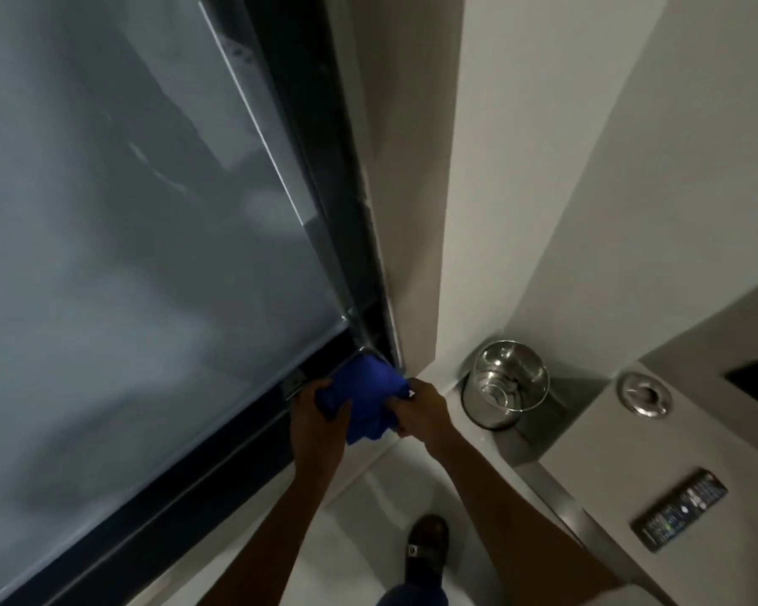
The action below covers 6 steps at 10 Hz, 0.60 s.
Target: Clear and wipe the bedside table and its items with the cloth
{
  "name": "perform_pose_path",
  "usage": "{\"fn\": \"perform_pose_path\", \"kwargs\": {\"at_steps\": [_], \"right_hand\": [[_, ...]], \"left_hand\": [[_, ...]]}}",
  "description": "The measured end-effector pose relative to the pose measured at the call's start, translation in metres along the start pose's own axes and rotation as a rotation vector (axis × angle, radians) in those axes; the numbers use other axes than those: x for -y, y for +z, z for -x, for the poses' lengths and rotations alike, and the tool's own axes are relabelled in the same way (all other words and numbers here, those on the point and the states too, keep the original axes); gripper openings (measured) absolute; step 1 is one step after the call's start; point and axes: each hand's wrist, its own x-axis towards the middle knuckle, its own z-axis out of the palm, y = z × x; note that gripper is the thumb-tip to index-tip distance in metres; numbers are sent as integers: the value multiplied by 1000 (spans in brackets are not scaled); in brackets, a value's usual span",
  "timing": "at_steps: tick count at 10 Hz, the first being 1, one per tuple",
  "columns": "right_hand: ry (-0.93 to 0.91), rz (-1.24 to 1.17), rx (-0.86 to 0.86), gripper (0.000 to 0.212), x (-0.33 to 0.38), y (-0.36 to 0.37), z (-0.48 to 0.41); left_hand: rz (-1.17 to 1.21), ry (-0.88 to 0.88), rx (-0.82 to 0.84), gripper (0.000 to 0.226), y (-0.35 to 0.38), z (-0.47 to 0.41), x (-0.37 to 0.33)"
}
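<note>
hands: left hand (313,413) and right hand (420,408) both closed on the crumpled blue cloth (364,395), one gripping each side
cloth: bunched, soft, held at the lower corner of the large grey frosted glass panel (128,234), against its dark metal frame (342,238)
around: white wall column (429,212) just right of the frame; pale bedside table top (630,452) to the right
container: shiny round steel bucket (506,384) in the table's corner, contents unclear
table items: small round metal dish (643,393); flat black remote control (681,509) near the front edge
floor: pale tiles, dark sandal (427,548) below the arms
</note>
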Motion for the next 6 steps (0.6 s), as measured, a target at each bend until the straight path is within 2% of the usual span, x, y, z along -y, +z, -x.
{"fn": "perform_pose_path", "kwargs": {"at_steps": [1, 2, 3, 4, 5, 6], "right_hand": [[-13, 31, -68, 11, 9, 14, -17], [46, -47, -235, 13, 11, 20, -30], [109, -205, -269, 17, 4, 21, -33], [151, -282, -154, 40, -3, 18, -30], [165, -169, -147, 64, -12, -5, -20], [120, 37, -339, 58, -20, -48, -5]], "left_hand": [[-84, 8, -44, 36, 5, -10, 6], [-319, 198, -38, 43, 17, -10, 13], [-588, 395, 66, 56, 24, -4, 27], [-719, 355, 197, 59, 18, -8, 34], [-677, 459, 127, 60, 10, -9, 34], [-622, 664, 86, 57, 16, 6, 29]]}}
